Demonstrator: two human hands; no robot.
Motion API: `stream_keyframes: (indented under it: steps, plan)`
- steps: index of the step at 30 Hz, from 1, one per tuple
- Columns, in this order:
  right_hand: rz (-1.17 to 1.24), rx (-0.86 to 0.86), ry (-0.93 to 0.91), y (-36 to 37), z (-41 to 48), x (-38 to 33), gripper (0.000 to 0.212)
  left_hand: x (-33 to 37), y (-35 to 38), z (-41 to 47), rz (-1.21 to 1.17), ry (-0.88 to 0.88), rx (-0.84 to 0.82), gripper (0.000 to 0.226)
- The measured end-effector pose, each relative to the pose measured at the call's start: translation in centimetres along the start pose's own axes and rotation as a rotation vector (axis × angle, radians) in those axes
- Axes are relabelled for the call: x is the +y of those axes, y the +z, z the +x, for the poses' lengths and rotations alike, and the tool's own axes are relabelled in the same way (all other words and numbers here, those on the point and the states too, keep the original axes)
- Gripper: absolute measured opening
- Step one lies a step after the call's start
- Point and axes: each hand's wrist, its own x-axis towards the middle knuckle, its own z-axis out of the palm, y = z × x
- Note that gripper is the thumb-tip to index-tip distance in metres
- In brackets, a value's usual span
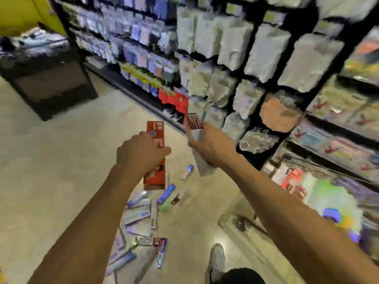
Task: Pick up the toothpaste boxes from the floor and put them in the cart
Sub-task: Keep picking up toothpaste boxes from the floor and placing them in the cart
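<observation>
My left hand [141,153] grips a long red toothpaste box [155,175] around its middle, held upright above the floor. In my right hand [211,144] is a white and dark red toothpaste box [193,121], gripped near its upper half and tilted, with its white lower end [203,168] poking out below the hand. Several more toothpaste boxes [143,218] lie scattered on the beige floor beneath my arms, some blue, some grey, some red. The frame is blurred. No cart can be made out with certainty.
Dark shelving [246,68] full of hanging packets and boxed goods runs along the right and back. A dark box-like stand [51,78] sits at the back left. My shoe [217,261] is on the floor at the bottom, beside a glossy low ledge [246,226].
</observation>
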Motion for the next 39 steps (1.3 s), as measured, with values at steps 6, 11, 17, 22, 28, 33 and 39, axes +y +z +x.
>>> stream_keyframes:
  steps: [6,11,17,22,28,33,39]
  plan:
    - [-0.01,0.209,0.365,-10.0,-6.2,16.0,0.056,18.4,1.9,0.6,0.0,0.392,-0.082,0.068]
    - [0.001,0.324,0.619,-15.3,-13.0,27.8,0.063,32.3,5.3,-2.7,0.063,0.682,-0.159,0.084]
    - [0.037,0.364,0.791,-18.9,-18.4,41.2,0.059,45.4,12.5,-7.5,0.068,0.821,-0.221,0.06]
    - [0.027,0.323,0.834,-20.3,-19.4,50.2,0.076,53.5,17.8,-8.2,0.126,0.799,-0.265,0.075]
    - [0.066,0.256,0.853,-20.7,-17.6,57.8,0.061,59.2,21.7,-7.4,0.201,0.727,-0.313,0.077]
    - [0.105,0.242,0.868,-17.3,-13.2,63.7,0.053,62.9,27.8,-4.4,0.246,0.678,-0.379,0.076]
    - [0.178,0.209,0.937,-7.1,-8.2,71.9,0.04,65.7,42.0,1.2,0.275,0.672,-0.432,0.077]
